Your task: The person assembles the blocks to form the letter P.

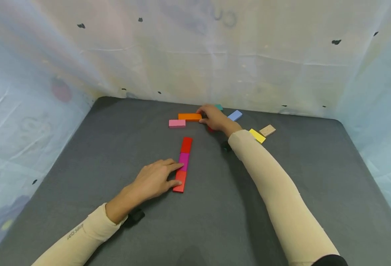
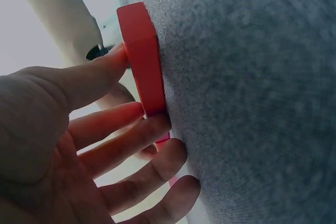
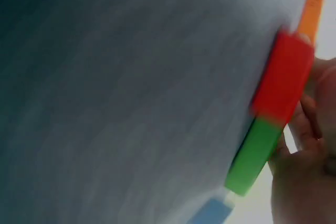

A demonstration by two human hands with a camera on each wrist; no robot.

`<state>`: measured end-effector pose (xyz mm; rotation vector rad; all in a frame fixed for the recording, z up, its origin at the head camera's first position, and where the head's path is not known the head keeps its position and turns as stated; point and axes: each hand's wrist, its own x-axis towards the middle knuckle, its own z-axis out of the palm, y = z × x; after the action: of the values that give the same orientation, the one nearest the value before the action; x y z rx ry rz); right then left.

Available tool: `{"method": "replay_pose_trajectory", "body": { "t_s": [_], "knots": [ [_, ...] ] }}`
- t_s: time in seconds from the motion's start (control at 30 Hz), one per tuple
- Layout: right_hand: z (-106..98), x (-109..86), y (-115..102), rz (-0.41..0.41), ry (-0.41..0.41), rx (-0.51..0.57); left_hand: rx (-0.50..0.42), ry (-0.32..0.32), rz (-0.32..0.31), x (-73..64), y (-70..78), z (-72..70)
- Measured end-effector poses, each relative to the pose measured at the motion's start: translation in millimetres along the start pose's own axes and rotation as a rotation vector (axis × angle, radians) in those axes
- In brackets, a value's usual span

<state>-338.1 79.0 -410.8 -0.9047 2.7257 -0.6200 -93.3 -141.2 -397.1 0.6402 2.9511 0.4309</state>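
Observation:
In the head view, a row made of a red block (image 1: 186, 145), a magenta block (image 1: 184, 159) and a second red block (image 1: 179, 181) lies on the grey surface. My left hand (image 1: 153, 179) touches this row with its index fingertip on the magenta block and its thumb on the nearer red block, the other fingers spread loosely. Farther off, my right hand (image 1: 214, 117) pinches the right end of an orange block (image 1: 189, 117) between thumb and finger. Just beside that hand, another red block (image 3: 283, 77) and a green block (image 3: 253, 156) lie end to end, blurred.
A pink block (image 1: 177, 123) lies by the orange one. Right of my right hand are a blue block (image 1: 235, 115), a yellow block (image 1: 257, 136) and a wooden block (image 1: 267, 130); a teal block (image 1: 219, 107) shows behind it. Patterned curtains (image 1: 215, 55) stand around the surface.

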Motion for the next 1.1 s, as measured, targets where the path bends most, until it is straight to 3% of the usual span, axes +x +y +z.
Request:
{"method": "replay_pose_trajectory", "body": {
  "t_s": [0.17,0.33,0.6,0.87,1.1],
  "knots": [
    [-6,-21.6,16,0.031,-0.031,-0.035,-0.001,-0.013,0.007,3.1,1.5,1.7],
    [-10,-45.6,22,-0.003,-0.051,-0.051,0.0,-0.008,0.01,4.7,0.5,2.7],
    [-13,-71.6,16,-0.044,0.03,-0.106,-0.008,-0.026,-0.009,3.5,-2.7,3.2],
    [-12,-82.8,18,-0.032,0.093,-0.039,0.003,-0.02,-0.014,2.2,-4.9,3.3],
    [-15,-94.3,23,-0.056,0.093,0.027,0.001,-0.012,-0.01,3.0,-4.8,5.5]
  ]
}}
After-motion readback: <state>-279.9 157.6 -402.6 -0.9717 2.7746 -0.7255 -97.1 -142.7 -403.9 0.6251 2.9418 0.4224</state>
